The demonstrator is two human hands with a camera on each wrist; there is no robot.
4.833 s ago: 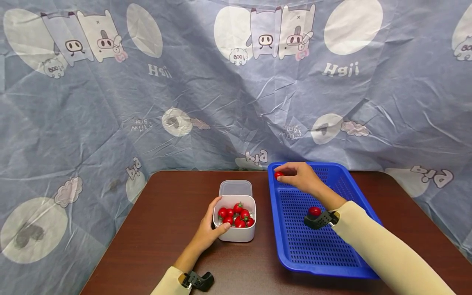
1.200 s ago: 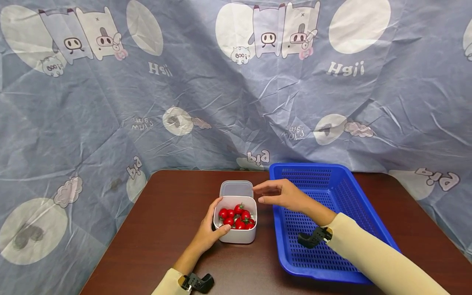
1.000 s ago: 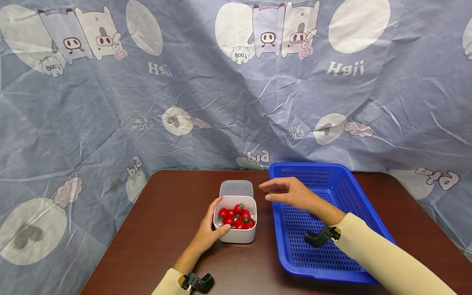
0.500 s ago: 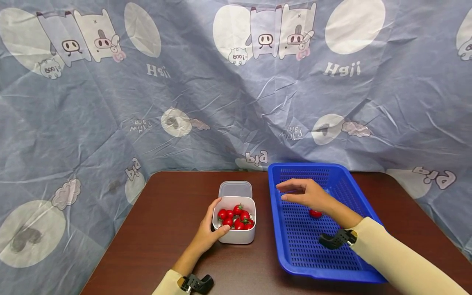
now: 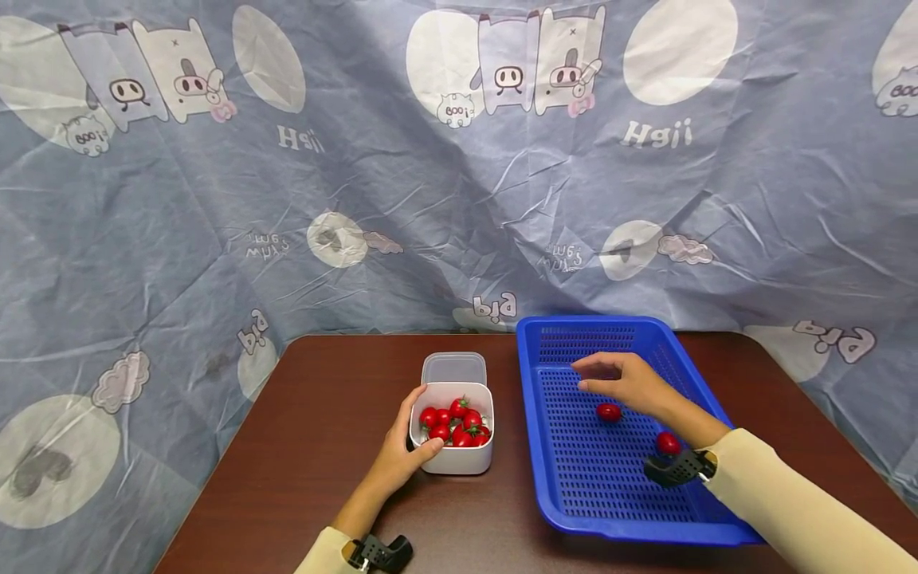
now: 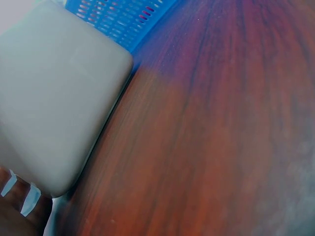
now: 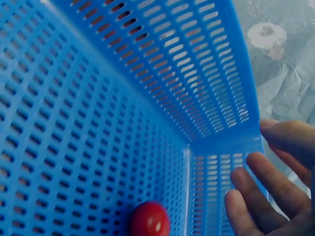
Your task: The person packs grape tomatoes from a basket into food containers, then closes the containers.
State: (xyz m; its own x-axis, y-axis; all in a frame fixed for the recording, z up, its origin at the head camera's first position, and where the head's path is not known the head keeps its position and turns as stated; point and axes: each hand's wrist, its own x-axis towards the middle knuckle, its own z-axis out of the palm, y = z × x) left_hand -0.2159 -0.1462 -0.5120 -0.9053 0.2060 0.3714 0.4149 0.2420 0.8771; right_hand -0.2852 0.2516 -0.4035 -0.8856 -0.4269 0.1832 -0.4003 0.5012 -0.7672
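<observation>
In the head view my left hand (image 5: 398, 450) holds a white plastic food box (image 5: 459, 461) from its left side, the thumb over the front rim. Inside the box lie several red cherry tomatoes (image 5: 459, 431). My right hand (image 5: 631, 384) hovers over a blue perforated basket (image 5: 536, 470), fingers apart and nothing between them. Two cherry tomatoes are visible on the basket floor: one (image 5: 609, 412) below the hand, another (image 5: 668, 443) by the wrist strap. The right wrist view shows one tomato (image 7: 149, 220) and the spread fingers; the left wrist view mostly shows the box wall (image 6: 59, 98).
Just behind the box lies a translucent lid (image 5: 454, 368). Everything stands on a dark brown wooden table (image 5: 337, 399). A blue-grey patterned cloth (image 5: 402, 183) hangs behind its far edge. The basket's raised walls surround the area under my right hand.
Earlier my right hand pinched a tomato at the basket's far left corner, then came beside the box without one visible. Since then it has moved right, back over the basket. My left hand stays.
</observation>
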